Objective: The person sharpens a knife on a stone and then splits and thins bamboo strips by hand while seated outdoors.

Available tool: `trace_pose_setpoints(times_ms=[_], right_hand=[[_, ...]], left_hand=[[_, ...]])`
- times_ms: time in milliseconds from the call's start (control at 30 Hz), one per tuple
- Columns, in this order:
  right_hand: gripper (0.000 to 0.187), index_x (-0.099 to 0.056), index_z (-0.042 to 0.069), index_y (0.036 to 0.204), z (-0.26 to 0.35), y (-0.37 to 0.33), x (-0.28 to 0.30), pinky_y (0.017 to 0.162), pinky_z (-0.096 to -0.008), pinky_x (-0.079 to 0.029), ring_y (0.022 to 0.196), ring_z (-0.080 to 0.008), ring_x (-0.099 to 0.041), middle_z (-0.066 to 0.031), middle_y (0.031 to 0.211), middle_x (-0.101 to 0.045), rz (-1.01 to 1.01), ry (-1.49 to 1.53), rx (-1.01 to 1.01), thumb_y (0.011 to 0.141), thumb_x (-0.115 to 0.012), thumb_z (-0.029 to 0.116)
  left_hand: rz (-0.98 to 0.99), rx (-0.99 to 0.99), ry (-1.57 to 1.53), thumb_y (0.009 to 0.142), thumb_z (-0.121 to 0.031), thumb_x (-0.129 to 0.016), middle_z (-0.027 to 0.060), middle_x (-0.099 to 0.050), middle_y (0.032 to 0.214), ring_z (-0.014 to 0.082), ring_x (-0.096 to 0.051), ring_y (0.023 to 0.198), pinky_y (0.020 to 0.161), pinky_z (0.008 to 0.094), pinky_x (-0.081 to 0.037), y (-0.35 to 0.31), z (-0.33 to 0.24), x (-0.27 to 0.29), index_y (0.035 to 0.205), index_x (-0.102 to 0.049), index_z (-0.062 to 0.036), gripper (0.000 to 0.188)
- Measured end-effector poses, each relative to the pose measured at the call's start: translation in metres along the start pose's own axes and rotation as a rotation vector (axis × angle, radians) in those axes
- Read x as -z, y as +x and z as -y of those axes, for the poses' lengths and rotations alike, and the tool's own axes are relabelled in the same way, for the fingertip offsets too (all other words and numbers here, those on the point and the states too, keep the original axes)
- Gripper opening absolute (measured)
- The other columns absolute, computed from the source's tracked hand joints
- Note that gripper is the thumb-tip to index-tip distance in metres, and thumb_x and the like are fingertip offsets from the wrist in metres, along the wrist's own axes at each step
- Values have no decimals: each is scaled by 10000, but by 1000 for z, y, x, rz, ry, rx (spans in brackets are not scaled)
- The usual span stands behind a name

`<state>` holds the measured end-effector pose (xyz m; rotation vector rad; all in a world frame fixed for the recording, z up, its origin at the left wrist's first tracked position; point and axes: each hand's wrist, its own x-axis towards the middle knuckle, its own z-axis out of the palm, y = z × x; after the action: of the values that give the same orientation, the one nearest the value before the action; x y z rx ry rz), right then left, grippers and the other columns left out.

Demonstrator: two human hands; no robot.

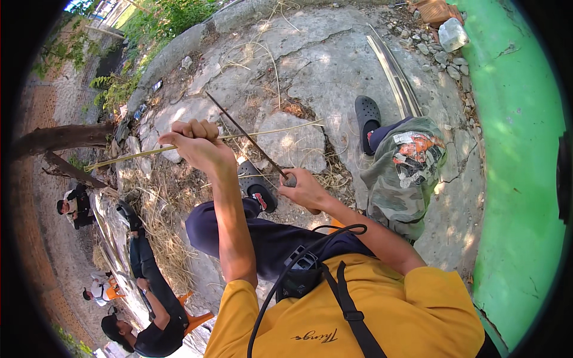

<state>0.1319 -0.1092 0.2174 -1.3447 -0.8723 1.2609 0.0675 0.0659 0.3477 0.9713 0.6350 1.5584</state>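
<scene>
My left hand [200, 146] is closed in a fist around a long, thin bamboo strip [128, 157]. The strip runs out to both sides of the fist, its right end reaching past the middle of the view. In my right hand [307, 192] is the handle of a knife [249, 138] with a long, narrow, dark blade. The blade slants up and left, its tip beyond my left fist. Strip and blade cross just right of that fist; whether they touch I cannot tell. A camouflage cloth [399, 185] covers my right knee.
Bamboo strips [394, 74] lie beside my right clog [366, 122]. Shavings [158, 232] litter the cracked concrete at left. A green wall [516, 179] stands at right. A branch [65, 140] juts in from the left. A person in black [161, 322] sits at lower left, others beyond.
</scene>
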Motion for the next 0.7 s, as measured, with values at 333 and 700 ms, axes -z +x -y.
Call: trace_pose_setpoints(times_ms=[333,700], right_hand=[[136,-558,25,823,0,-1,-7,482,-286,-401,495,-82,-501,-3,567,-527,-20,13,93,807,-653,120],[214,-582,3,876,7,-6,-4,503,-297,-439,499,-97,-528,-31,572,-558,-63,40,-33,787,-652,184]], left_hand=[[-87,-30,48,994,-669,-283,-46,-116,594,99,-87,539,475,309,-102,-8,4,-15,718,-270,-146,592],[-108,-44,105,998,-668,-275,-46,-122,586,98,-102,538,483,306,-116,-9,5,-15,724,-293,-137,598]])
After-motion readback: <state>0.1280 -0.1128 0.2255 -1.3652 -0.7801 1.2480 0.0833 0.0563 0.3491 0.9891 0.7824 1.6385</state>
